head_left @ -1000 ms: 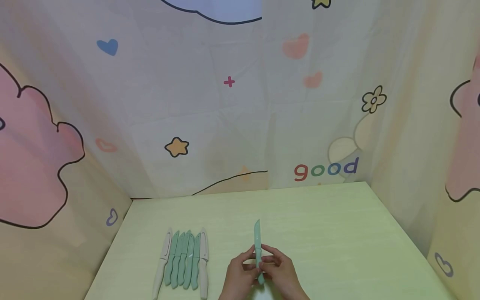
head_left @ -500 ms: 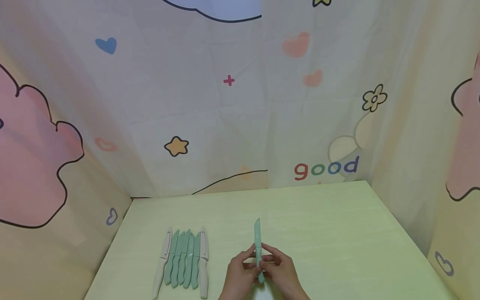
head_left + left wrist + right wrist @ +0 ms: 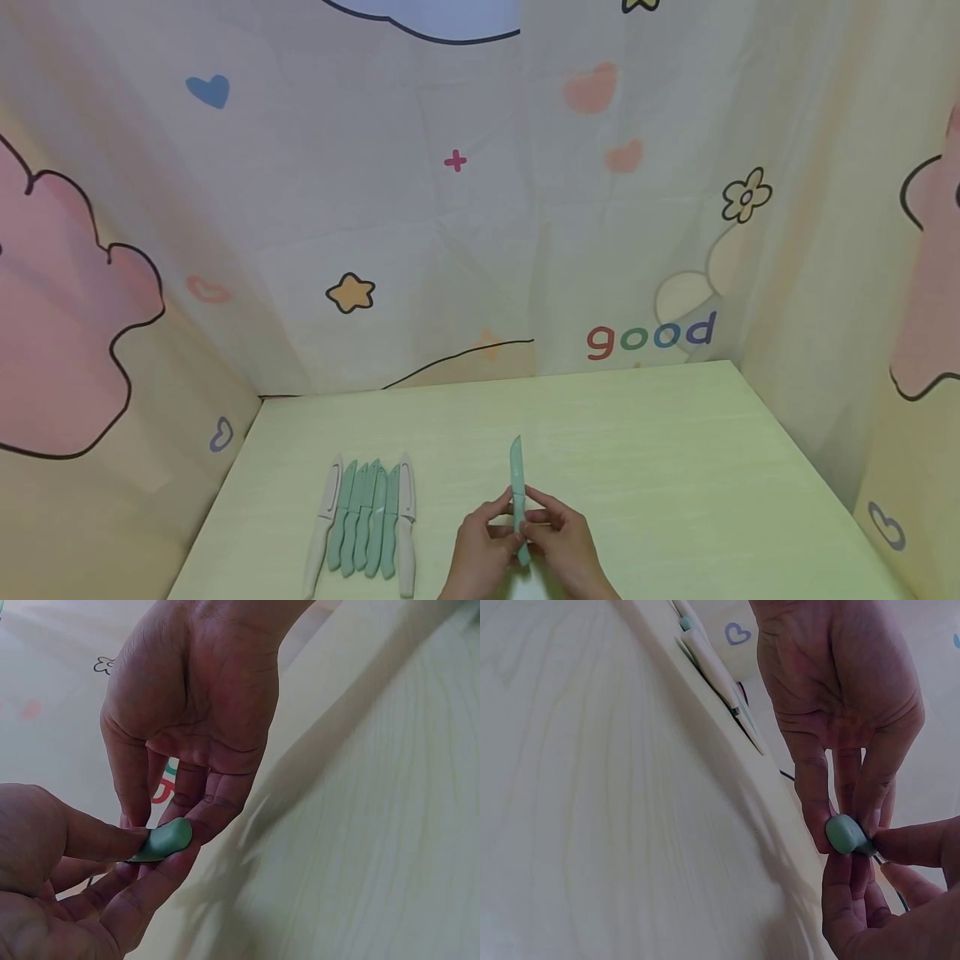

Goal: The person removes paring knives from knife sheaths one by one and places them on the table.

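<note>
Both hands hold one green knife (image 3: 517, 468) upright in front of the body, its blade part pointing toward the back wall. My left hand (image 3: 482, 548) pinches it from the left, thumb on the handle and index finger farther up. From the other side, my right hand (image 3: 564, 543) grips it with thumb and fingertips. In the left wrist view the rounded green handle end (image 3: 169, 838) sticks out between the fingers of both hands. The right wrist view also shows this handle end (image 3: 845, 834) among the fingertips; most of the knife is hidden there.
On the table (image 3: 675, 483), to the left, several green knives (image 3: 363, 518) lie side by side. A white knife (image 3: 322, 529) flanks them on the left and another white knife (image 3: 407, 529) on the right. A printed curtain (image 3: 480, 250) stands behind and on both sides.
</note>
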`<action>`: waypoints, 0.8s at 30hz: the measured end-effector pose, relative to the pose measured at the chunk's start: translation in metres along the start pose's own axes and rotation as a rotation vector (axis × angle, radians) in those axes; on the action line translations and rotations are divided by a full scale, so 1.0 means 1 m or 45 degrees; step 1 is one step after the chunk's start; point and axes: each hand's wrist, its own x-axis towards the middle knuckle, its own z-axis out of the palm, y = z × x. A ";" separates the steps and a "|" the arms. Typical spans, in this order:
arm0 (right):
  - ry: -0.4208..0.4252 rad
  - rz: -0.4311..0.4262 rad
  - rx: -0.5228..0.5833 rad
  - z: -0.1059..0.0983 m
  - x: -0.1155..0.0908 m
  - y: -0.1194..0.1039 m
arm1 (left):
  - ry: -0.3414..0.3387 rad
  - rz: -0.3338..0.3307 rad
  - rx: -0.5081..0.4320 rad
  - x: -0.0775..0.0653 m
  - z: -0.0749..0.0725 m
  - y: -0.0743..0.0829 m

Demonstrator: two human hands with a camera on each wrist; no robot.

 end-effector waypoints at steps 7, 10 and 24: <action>0.011 0.009 -0.012 -0.003 0.001 0.001 | 0.000 -0.013 -0.010 0.002 0.003 0.000; 0.018 0.003 -0.020 -0.003 0.002 0.000 | 0.006 -0.002 -0.008 0.003 0.005 0.000; 0.021 0.020 -0.021 -0.006 0.006 0.000 | 0.041 -0.039 -0.004 0.009 0.009 -0.002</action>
